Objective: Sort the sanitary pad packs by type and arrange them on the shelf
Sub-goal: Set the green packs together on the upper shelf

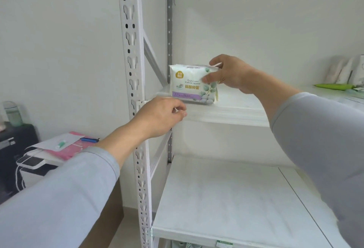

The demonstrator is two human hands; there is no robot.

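Pad pack (194,84) (upright) on shelf (232,109), beside post (136,82).

One view only, from the person's head, wide-angle, looking forward and slightly down into a white shelf unit (226,109) at close range. The upright post (136,90) runs bowed down the frame's centre-left, and both sleeved forearms reach in from the lower corners. A bare wall fills the upper left; the lower board spreads across the lower right. No second view shares this scene.
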